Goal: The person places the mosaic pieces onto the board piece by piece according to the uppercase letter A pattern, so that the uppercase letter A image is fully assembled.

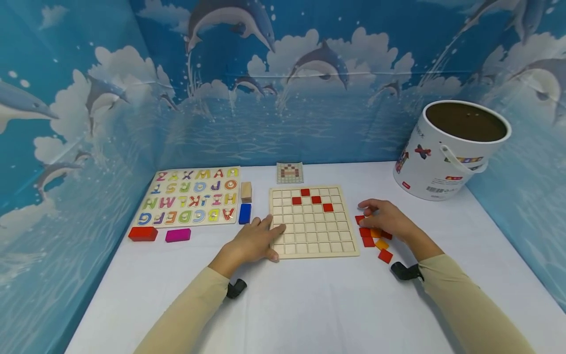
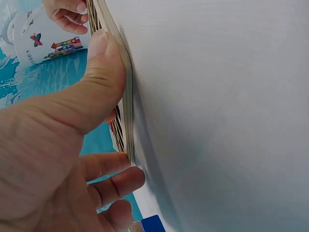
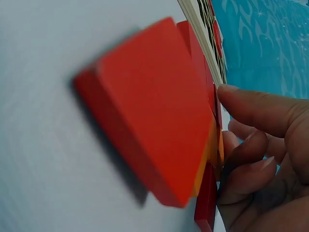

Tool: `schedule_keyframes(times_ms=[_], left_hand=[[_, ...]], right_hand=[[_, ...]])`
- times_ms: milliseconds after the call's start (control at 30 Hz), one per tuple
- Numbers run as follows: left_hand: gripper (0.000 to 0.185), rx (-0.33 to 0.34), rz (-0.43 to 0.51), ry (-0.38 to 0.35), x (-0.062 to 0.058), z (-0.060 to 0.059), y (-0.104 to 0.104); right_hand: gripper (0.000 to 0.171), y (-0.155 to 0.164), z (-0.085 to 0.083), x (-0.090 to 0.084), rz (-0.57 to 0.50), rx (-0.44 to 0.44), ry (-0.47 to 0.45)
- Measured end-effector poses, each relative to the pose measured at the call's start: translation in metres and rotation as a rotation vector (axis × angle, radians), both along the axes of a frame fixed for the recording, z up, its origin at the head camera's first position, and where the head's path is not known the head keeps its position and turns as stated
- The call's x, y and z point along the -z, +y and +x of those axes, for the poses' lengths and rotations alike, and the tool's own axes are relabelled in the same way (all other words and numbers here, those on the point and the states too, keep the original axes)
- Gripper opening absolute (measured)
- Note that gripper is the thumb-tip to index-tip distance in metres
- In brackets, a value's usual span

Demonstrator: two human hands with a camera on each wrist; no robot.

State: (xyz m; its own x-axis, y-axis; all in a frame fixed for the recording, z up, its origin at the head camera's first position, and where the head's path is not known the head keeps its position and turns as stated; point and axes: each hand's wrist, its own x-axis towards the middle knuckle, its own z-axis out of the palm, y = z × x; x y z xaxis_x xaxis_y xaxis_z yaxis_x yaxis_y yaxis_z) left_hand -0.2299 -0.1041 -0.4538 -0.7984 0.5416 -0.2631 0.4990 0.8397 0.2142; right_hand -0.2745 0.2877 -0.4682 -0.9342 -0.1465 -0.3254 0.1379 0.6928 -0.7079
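Observation:
A wooden grid board [image 1: 314, 241] lies in the middle of the white table, with several red tiles [image 1: 311, 199] set in its top rows. My left hand [image 1: 271, 228] rests on the board's near left corner. Its thumb [image 2: 104, 63] presses the board's edge [image 2: 126, 72], and its fingers lie loosely along the side. To the right of the board, my right hand [image 1: 369, 212] sits curled over a small pile of red and orange tiles [image 1: 376, 238]. Its fingertips [image 3: 231, 94] pinch a red tile at the pile's edge, beside a large red tile [image 3: 154, 106].
A pattern card [image 1: 290, 172] lies behind the board. At the left are an alphabet puzzle [image 1: 192, 196] and wooden [image 1: 246, 191], blue [image 1: 245, 213], red [image 1: 143, 233] and magenta [image 1: 178, 235] blocks. A white bucket [image 1: 451, 147] stands at the back right. Blue dolphin walls enclose the table.

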Motion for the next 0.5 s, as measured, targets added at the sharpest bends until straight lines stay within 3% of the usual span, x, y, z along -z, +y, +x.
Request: schedule_keyframes(times_ms=[367,500], left_hand=[[0.087,0.0,-0.005,0.009,-0.0008,0.0009,-0.0001],[0.087,0.0,-0.003,0.008,-0.0013,0.0012,0.0001]], right_hand=[[0.035,-0.0062,0.0013,-0.0027,0.116,-0.031,0.05],[0.032,-0.0022,-0.0006,-0.0015,0.09,0.033,0.05]])
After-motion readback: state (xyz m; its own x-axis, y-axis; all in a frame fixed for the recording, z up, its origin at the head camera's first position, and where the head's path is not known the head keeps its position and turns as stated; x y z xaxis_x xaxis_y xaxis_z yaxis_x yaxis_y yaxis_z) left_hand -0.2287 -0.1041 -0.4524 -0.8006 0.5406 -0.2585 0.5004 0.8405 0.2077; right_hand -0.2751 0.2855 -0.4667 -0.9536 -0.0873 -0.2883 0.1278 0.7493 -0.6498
